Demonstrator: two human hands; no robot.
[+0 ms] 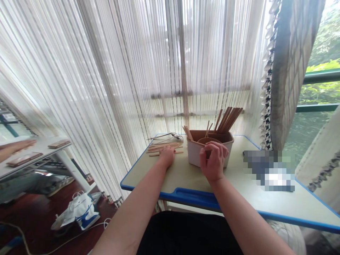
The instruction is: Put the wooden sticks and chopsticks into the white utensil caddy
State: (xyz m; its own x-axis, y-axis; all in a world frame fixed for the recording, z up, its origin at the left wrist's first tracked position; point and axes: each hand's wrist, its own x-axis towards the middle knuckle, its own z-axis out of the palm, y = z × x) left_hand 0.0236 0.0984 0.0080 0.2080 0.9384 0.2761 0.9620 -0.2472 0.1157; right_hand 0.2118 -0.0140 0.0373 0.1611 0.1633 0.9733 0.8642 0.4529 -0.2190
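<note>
My left hand (166, 156) rests curled on the desk (148, 173), its fingertips on a row of wooden chopsticks (164, 147) lying flat; whether it grips one is hidden. My right hand (213, 160) is closed in a pinch against the front of a white and brown utensil holder (195, 150), holding a thin wooden chopstick (199, 143) at the holder's rim. More chopsticks (227, 119) stand upright in the holder's back compartments. A metal spoon (174, 135) lies behind the flat chopsticks.
The desk has a blue rim (191, 196) and stands against sheer striped curtains (119, 71). A blurred object (271, 169) lies on the desk's right side. At left stands another table (32, 156); a white bag (79, 210) lies on the dark floor.
</note>
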